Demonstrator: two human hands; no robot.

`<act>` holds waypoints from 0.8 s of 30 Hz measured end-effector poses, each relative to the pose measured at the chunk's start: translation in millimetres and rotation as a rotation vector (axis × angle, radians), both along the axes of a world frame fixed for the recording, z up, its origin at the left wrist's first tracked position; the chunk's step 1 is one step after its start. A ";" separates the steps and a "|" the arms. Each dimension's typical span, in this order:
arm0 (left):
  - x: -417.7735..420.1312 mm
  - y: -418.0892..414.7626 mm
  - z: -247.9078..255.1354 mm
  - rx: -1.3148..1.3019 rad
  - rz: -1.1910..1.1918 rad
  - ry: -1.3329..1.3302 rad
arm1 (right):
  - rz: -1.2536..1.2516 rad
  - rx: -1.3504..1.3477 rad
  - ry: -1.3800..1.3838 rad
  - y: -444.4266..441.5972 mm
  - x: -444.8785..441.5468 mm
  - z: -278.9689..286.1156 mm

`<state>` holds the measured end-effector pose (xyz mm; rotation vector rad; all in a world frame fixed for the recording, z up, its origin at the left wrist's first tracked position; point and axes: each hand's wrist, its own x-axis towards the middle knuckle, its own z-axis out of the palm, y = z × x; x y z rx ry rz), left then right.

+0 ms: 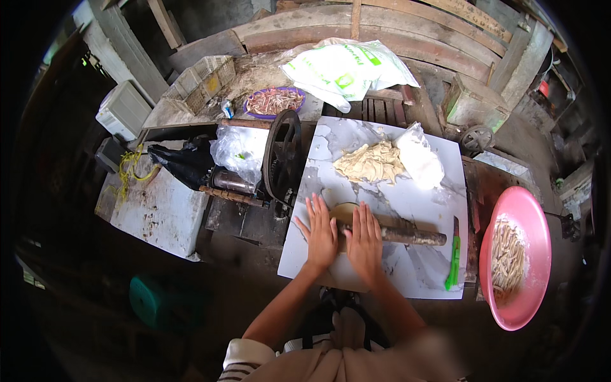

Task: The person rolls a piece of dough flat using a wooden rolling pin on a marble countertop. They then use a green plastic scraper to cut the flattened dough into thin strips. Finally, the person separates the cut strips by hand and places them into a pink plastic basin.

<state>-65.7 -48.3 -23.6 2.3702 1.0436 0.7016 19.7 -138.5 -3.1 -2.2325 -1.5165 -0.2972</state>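
Both my hands lie on a rolling pin of dark, worn material, its free end pointing right. My left hand rests flat with spread fingers over its left part, and my right hand lies flat beside it. Under the pin, a flat piece of dough shows between and behind my hands. Farther back on the marbled board sits a crumpled heap of dough, against a plastic bag of white powder. A knife with a green handle lies near the board's right edge.
Right of the board stands a pink basin holding floured strips. A machine with a black handwheel stands left. Behind are a purple tray of strips, a plastic crate and a large white sack. A green stool stands lower left.
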 end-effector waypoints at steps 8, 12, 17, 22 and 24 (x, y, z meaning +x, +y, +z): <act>11.2 20.0 -2.6 0.068 -0.039 0.032 | 0.004 -0.021 -0.058 13.2 10.0 -7.1; -26.1 -13.9 4.8 0.120 -0.060 0.057 | 0.076 -0.067 0.022 -25.9 -25.3 0.4; -50.4 -15.9 6.0 0.008 -0.139 -0.035 | 0.172 -0.006 0.130 -48.2 -6.0 9.7; -57.0 2.8 10.7 0.039 -0.200 -0.123 | 0.211 -0.110 0.114 -59.4 40.0 24.9; -54.1 16.3 16.1 -0.021 -0.271 -0.198 | 0.231 -0.112 0.131 -52.4 47.6 31.2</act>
